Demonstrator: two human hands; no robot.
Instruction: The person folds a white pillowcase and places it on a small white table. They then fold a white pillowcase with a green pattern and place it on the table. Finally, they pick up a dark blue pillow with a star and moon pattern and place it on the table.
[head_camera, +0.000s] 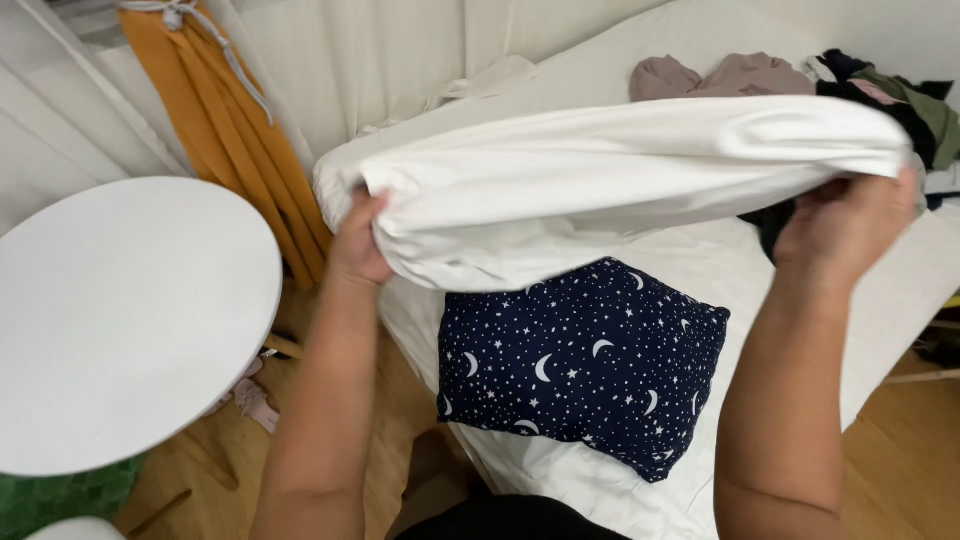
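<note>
Seen from the head camera, the left hand (358, 240) and right hand (845, 222) each grip an end of a white pillow (600, 180), held above a navy star-patterned pillow (585, 365) on the bed (720, 265).

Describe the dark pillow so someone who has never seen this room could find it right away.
Start at the white bed filling the right half of the view. Near its front edge, under the white cloth stretched between the left hand and right hand, lies the pillow. It alone is navy, printed with white moons and stars.
</note>
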